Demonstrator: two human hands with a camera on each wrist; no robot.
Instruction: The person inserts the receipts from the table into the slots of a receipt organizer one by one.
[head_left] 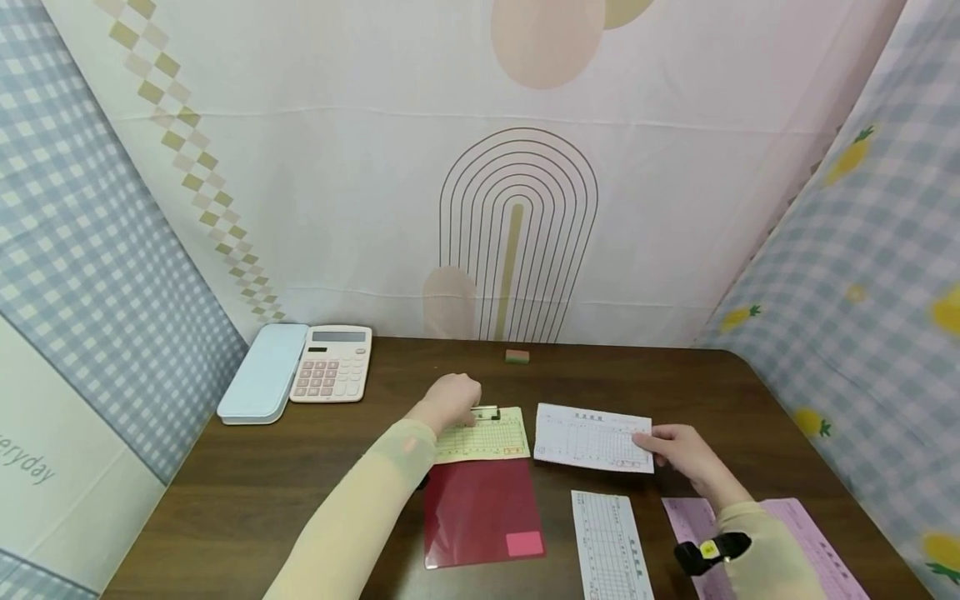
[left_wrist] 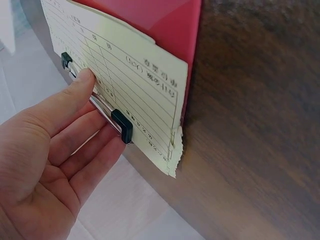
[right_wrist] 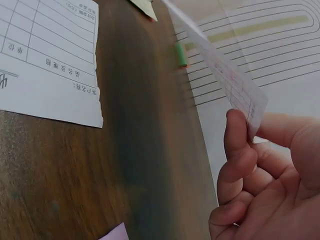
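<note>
Head: hands are working apart. Left hand is pinching the clip at the far edge of the red clipboard, yellow form lying on top. Right hand is holding a white form by its right end, just beside the yellow one.

Left wrist: thumb is pressing the clip, fingers lying behind; probably stiff, springy.

Right wrist: thumb and finger are pinching the white form's edge; likely light, floppy, easily creased. Edge grip suits.
</note>
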